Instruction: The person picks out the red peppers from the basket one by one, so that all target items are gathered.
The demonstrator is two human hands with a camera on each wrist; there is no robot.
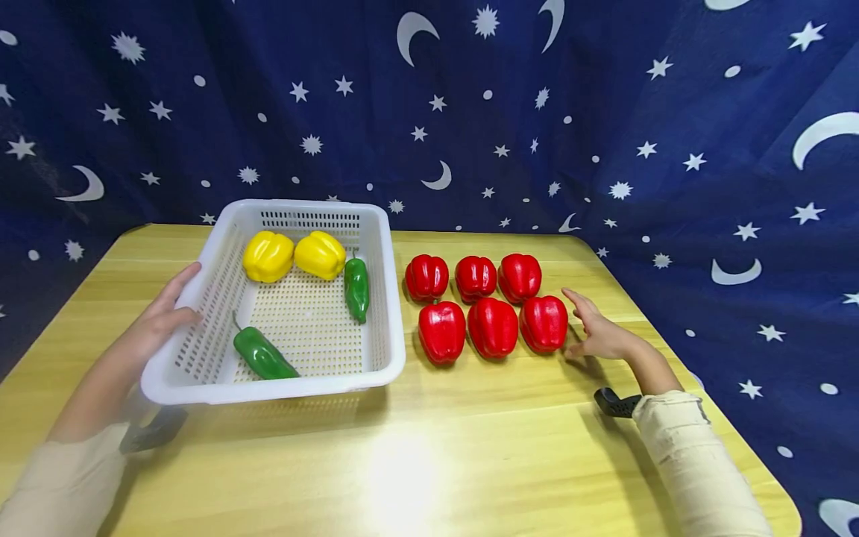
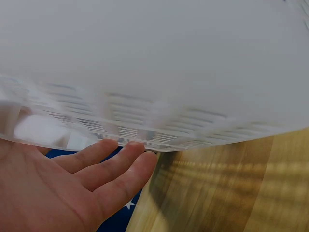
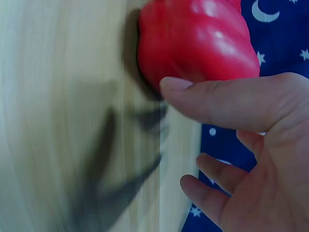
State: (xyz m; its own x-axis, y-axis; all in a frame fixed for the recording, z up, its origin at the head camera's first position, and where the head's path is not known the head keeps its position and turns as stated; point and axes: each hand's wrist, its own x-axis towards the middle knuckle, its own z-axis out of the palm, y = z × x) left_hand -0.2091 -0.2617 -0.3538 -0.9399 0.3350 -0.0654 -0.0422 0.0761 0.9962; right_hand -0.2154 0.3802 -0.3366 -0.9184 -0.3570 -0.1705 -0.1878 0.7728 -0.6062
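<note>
My left hand [image 1: 157, 321] is at the left side of a white perforated plastic basket [image 1: 268, 389], thumb overlapping the rim in the head view. In the left wrist view its fingers [image 2: 120, 179] extend loosely along the basket's outer wall. Inside the basket lie two yellow bell peppers [image 1: 268, 256] and two green chili peppers [image 1: 264, 353]. My right hand [image 1: 600, 333] is spread beside the nearest red bell pepper [image 1: 544, 324]. In the right wrist view the thumb [image 3: 217, 99] overlaps that pepper's edge, with the other fingers apart from it.
Several red bell peppers [image 1: 493, 327] stand in two rows right of the basket on the wooden table [image 1: 470, 455]. A dark blue cloth [image 1: 470, 112] with white moons and stars hangs behind it. Dark wrist mounts [image 1: 614, 403] stick out from the sleeves.
</note>
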